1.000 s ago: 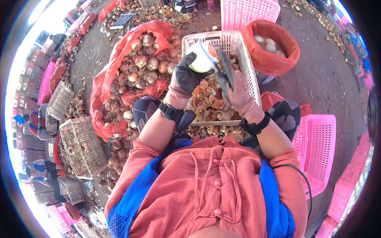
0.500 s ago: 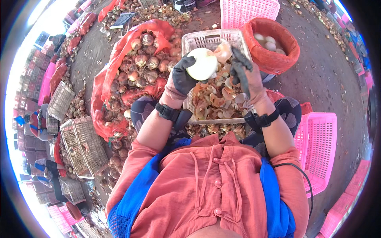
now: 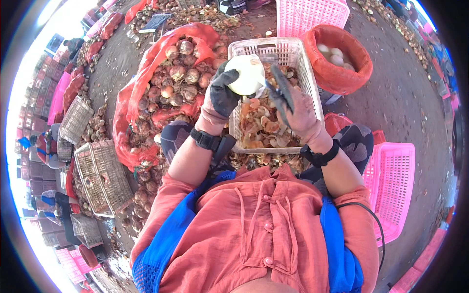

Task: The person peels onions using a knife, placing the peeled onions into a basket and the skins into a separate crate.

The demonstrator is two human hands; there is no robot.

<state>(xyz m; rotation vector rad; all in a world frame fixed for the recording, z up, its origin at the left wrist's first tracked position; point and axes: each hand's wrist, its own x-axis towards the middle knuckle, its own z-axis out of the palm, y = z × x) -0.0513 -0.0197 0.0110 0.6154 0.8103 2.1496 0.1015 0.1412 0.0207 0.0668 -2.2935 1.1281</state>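
My left hand [image 3: 223,93], in a black glove, grips a large peeled white onion [image 3: 246,75]. My right hand [image 3: 293,105], its gloved fingers drawn together, is close against the onion's right side. A small pale, bluish thing shows at its fingertips, too small to name. Under both hands stands a whitish plastic crate [image 3: 273,150] with loose brown onion skins [image 3: 261,124] in it. To the left lies an opened red net sack [image 3: 129,105] full of unpeeled onions [image 3: 177,73].
Beyond the crate, at right, a container lined with red mesh [image 3: 361,73] holds peeled onions [image 3: 337,59]. Pink baskets stand behind the crate [image 3: 312,17] and at my right [image 3: 395,185]. A dirty crate [image 3: 102,178] lies left. People work at the far left.
The strip of brown skin at the onion's right side has come away from it. My right hand has moved down and left, closer to the onion. The view has shifted slightly.
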